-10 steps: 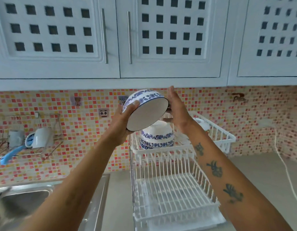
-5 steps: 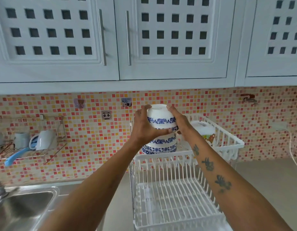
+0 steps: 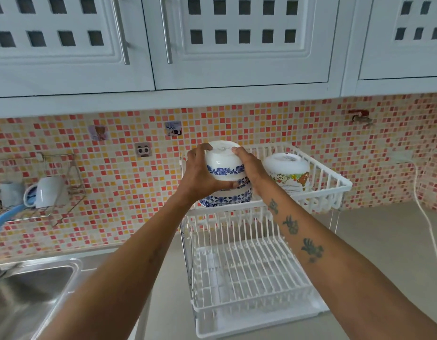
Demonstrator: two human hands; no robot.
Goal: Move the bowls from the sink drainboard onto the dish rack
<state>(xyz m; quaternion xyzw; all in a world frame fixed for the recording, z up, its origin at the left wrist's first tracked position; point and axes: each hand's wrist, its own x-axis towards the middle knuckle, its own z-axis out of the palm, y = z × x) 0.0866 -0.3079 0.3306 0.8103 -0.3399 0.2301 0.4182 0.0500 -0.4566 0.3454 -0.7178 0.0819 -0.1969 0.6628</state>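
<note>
A white bowl with a blue flower band [image 3: 223,165] is upside down on top of a stack of blue-patterned bowls [image 3: 227,198] in the upper tier of the white dish rack [image 3: 335,182]. My left hand [image 3: 200,175] grips its left side and my right hand [image 3: 250,168] holds its right side. Next to the stack, on the right of the same tier, stands an upturned white bowl with cartoon bears [image 3: 287,173]. The lower tier of the rack [image 3: 249,273] has nothing in it.
A steel sink [image 3: 28,293] lies at the lower left, beside the beige counter [image 3: 384,236]. A wire wall shelf [image 3: 40,192] holds a white mug and a blue-handled tool. White cupboards [image 3: 212,40] hang overhead. A white cable [image 3: 426,217] runs down at the right.
The bowl has been turned from tilted on its side to upside down and lowered onto the stack in the upper tier. Both hands stay on it.
</note>
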